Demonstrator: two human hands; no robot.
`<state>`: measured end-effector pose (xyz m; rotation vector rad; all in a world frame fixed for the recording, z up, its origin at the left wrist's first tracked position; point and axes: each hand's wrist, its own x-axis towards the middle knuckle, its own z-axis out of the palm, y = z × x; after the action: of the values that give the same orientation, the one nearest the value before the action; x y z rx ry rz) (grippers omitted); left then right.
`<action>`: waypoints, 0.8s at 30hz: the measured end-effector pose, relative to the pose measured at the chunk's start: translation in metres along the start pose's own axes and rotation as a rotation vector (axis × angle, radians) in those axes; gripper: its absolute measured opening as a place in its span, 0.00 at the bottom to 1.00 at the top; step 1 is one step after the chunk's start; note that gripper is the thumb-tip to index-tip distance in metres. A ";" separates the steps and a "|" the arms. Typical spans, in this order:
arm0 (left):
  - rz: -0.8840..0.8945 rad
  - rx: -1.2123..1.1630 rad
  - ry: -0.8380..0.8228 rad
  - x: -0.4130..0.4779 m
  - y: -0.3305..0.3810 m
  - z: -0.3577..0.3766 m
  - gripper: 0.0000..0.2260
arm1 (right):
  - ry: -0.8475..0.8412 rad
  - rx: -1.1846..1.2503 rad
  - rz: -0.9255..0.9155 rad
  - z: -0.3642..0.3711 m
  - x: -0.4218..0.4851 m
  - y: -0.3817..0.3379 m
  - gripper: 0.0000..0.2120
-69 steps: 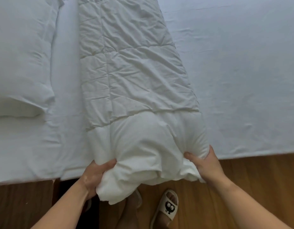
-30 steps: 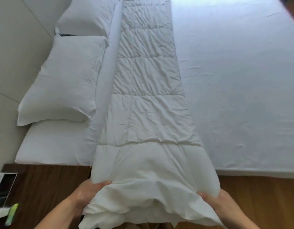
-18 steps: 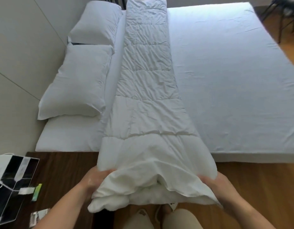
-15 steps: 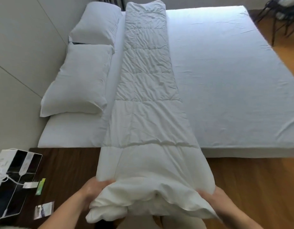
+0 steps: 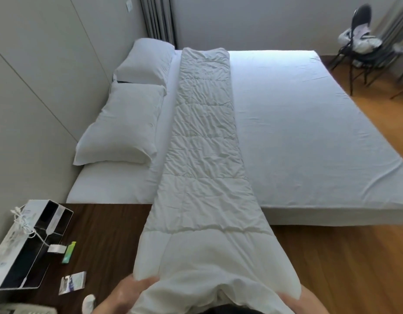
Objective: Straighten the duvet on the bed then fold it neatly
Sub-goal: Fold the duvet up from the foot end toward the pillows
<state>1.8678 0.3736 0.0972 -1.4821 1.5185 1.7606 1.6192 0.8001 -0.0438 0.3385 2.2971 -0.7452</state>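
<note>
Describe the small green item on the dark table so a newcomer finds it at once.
Beside the bed's pillow end stands a dark wooden table. On it, just right of the black-and-white box, lies the green item. It alone is bright green: a slim stick beside a white tag.

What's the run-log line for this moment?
stage: duvet in long strip across bed | left hand: grips near-left corner | right hand: grips near-right corner | near end: held off bed edge | next: likely fold over
</note>
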 end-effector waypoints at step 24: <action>0.655 -0.289 0.029 -0.056 0.140 -0.014 0.26 | 0.054 0.465 -0.663 -0.117 -0.161 -0.190 0.15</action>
<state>1.7816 0.3313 0.2144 -1.2018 1.9849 2.4165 1.5925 0.7131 0.2156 -0.2268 2.2677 -1.6219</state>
